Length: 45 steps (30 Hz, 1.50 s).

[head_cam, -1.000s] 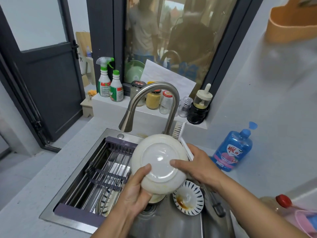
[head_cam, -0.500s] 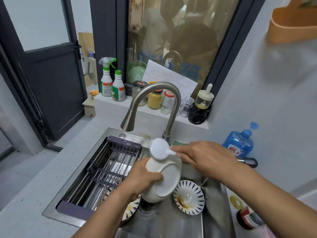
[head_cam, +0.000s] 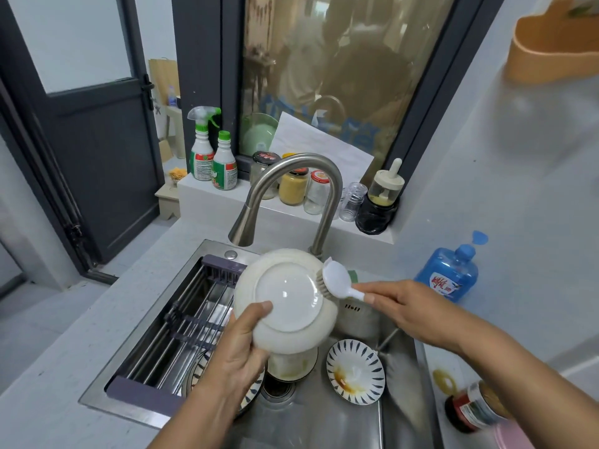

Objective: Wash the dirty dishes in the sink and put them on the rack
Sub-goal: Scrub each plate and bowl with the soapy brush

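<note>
Your left hand [head_cam: 236, 358] grips the plate [head_cam: 285, 293] tilted over the sink [head_cam: 324, 422], beside the rack [head_cam: 181, 322]; your right hand [head_cam: 405, 306] pinches the brush [head_cam: 337, 280], bristles on the plate's rim. Under the rack lies perhaps another dish [head_cam: 196, 375].

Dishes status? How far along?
Done: nothing visible; the rack holds no dishes. In hand: left hand grips a white plate, underside toward the camera, while right hand holds the brush against its rim. Left: a stained striped dish, a pale bowl and a striped plate under the rack sit in the sink; then racking everything.
</note>
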Motion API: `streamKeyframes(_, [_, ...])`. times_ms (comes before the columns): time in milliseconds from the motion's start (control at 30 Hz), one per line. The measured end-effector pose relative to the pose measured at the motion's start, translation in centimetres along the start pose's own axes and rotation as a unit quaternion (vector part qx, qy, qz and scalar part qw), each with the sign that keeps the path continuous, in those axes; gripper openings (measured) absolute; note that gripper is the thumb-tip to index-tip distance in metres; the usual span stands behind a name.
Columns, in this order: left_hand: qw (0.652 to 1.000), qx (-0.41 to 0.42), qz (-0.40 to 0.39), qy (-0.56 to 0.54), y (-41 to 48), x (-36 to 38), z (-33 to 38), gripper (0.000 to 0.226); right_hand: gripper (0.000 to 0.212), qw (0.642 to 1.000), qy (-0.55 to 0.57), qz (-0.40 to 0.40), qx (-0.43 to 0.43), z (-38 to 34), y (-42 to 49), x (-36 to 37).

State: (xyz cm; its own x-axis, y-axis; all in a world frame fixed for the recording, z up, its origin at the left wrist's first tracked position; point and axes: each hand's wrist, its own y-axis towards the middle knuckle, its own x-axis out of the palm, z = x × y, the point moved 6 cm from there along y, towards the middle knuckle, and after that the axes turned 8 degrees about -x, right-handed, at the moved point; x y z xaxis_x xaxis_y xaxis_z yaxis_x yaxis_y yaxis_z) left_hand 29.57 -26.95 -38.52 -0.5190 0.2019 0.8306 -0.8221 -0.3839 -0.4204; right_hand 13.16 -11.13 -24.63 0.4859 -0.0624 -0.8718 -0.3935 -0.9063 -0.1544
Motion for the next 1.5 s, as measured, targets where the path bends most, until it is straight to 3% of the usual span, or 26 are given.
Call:
streamKeyframes(133, [0.992,-0.030,0.026,-0.119,0.1,-0.3,-0.9,0.032,0.031,0.998,-0.049,-0.026,-0.023,-0.3,-1.3,3.1])
streamKeyframes(200, [0.991,-0.030,0.023,-0.132,0.0,-0.4,-1.1,0.031,0.033,0.996,-0.082,-0.032,-0.019,-0.3,-2.0,4.1])
streamKeyframes(400, [0.990,-0.039,-0.009,-0.132,-0.1,-0.5,-1.9,0.053,0.032,0.999,-0.028,0.021,-0.013,0.5,-1.9,1.9])
streamKeyframes(533, [0.992,-0.041,-0.018,-0.120,-0.1,-0.1,-2.3,0.083,0.026,0.999,0.009,0.044,0.000,0.7,-1.5,0.7])
streamKeyframes(633, [0.988,-0.030,0.011,-0.152,0.2,-0.4,-2.1,0.061,0.031,0.999,-0.037,-0.007,-0.009,-0.2,-2.2,2.3])
streamKeyframes(800, [0.981,-0.025,0.076,-0.178,1.1,-1.1,-2.6,0.063,0.040,0.980,-0.188,-0.041,-0.048,-2.4,-2.9,4.9])
streamKeyframes(900, [0.985,-0.030,0.102,-0.136,1.0,-0.5,-3.2,0.031,0.044,0.965,-0.247,-0.074,-0.053,-3.7,-2.7,6.2])
streamKeyframes(967, [0.988,-0.032,0.107,-0.110,0.9,-0.2,-3.3,0.024,0.045,0.958,-0.270,-0.081,-0.055,-4.0,-2.6,6.5])
streamKeyframes(1100, [0.990,-0.014,0.079,-0.117,1.4,-0.7,-2.7,0.037,0.044,0.974,-0.223,-0.039,0.005,0.0,-2.2,4.4])
streamKeyframes(1233, [0.999,0.006,0.027,-0.047,1.8,-1.1,-2.4,0.058,0.042,0.986,-0.166,-0.013,0.025,1.4,-1.7,3.0])
streamKeyframes(1367, [0.996,-0.006,-0.069,0.048,0.8,0.6,-3.0,0.068,0.046,0.978,-0.200,-0.063,-0.007,-2.1,-0.6,4.2])
streamKeyframes(1500, [0.994,-0.017,-0.090,0.064,0.1,0.8,-4.0,0.087,0.042,0.977,-0.204,-0.067,0.009,-2.4,1.3,3.8])
